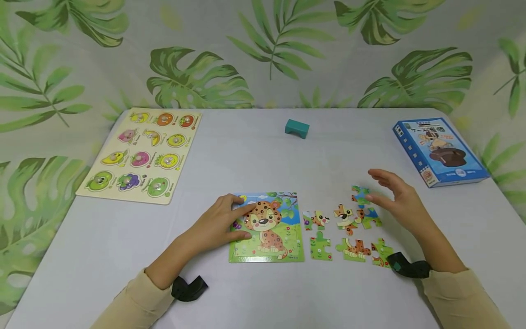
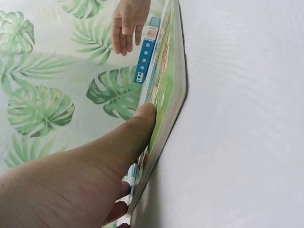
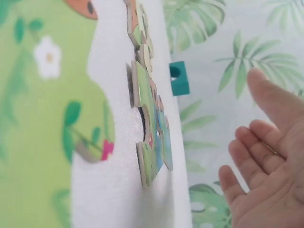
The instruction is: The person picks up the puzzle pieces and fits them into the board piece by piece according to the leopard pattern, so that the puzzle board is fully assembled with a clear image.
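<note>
**Left hand (image 1: 218,224) resting on a leopard jigsaw board (image 1: 291,235), right hand (image 1: 396,198) raised beside loose puzzle pieces (image 1: 320,247), on a white-covered table (image 1: 263,297)**

At the far-left corner of the table lies a cream fruit board (image 1: 123,194) holding colourful fruit shapes in rows.

Next comes the left arm in a beige sleeve (image 1: 139,297), a black device (image 1: 189,289) at its wrist. The left hand lies over the jigsaw board's left edge, fingers extended and thumb spread away from them; the thumb touches the board's top face.

The jigsaw board lies flat, about midway between the table's left and right edges. It shows a spotted leopard seated on grass under a leafy branch.

Beyond it, near the middle of the table's far edge, stands a small teal block (image 1: 297,129) with an arched notch.

Just beside the board's right edge, the loose puzzle pieces lie scattered, showing parts of a leopard, grass and blue sky.

Over on their right, the right hand is held above the table, palm empty, thumb spread well apart from the gently bent fingers.

Near the far-right corner lies a blue box (image 1: 444,151) with a brown picture on its lid.
</note>
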The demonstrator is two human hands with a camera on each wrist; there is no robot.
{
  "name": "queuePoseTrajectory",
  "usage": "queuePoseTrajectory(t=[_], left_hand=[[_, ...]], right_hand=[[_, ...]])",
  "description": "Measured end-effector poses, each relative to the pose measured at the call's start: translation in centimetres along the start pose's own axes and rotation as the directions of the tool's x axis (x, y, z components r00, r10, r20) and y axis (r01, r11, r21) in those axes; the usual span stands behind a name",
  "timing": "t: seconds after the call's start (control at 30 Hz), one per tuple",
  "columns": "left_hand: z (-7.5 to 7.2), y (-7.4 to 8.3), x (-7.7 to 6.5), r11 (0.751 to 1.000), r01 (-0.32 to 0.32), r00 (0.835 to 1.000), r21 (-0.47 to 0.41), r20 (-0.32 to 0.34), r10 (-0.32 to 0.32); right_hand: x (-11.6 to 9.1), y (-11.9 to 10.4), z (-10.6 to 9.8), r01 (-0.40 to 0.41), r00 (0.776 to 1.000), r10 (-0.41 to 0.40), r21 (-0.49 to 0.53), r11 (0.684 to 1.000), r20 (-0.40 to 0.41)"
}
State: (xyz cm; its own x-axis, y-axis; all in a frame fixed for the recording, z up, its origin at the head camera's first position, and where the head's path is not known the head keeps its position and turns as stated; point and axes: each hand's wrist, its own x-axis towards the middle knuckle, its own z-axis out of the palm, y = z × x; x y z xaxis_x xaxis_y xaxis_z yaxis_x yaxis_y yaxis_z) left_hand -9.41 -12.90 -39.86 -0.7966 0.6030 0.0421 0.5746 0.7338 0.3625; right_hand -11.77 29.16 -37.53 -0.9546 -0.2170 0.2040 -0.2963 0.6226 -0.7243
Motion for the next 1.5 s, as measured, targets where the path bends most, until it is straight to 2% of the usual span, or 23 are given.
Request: queuePoseTrajectory(t=[0.13, 0.5, 0.9, 1.27, 1.5], left_hand=[[0.0, 0.0, 0.1, 1.000, 0.008, 1.000, 0.006, 0.003, -0.008], [0.1, 0.0, 0.0, 1.000, 0.005, 1.000, 0.003, 0.007, -0.005], [0.1, 0.0, 0.0, 1.000, 0.002, 1.000, 0.002, 0.000, -0.002], [0.2, -0.1, -0.1, 1.000, -0.001, 1.000, -0.002, -0.002, 0.001], [0.2, 0.0, -0.1, 1.000, -0.004, 1.000, -0.007, -0.012, 0.004]], right_hand=[[-0.1, 0.5, 0.0, -0.001, 1.000, 0.001, 0.005, 1.000, 0.012], [-0.6, 1.9, 0.4, -0.097, 0.993, 0.099, -0.029, 0.995, 0.069], [-0.7, 2.4, 0.4, -0.110, 0.988, 0.111, -0.017, 0.994, 0.112], [-0.7, 2.6, 0.8, -0.071, 0.989, 0.082, -0.088, 0.994, 0.121], [-0.7, 2.2, 0.5, -0.103, 0.982, 0.121, -0.122, 0.987, 0.147]])
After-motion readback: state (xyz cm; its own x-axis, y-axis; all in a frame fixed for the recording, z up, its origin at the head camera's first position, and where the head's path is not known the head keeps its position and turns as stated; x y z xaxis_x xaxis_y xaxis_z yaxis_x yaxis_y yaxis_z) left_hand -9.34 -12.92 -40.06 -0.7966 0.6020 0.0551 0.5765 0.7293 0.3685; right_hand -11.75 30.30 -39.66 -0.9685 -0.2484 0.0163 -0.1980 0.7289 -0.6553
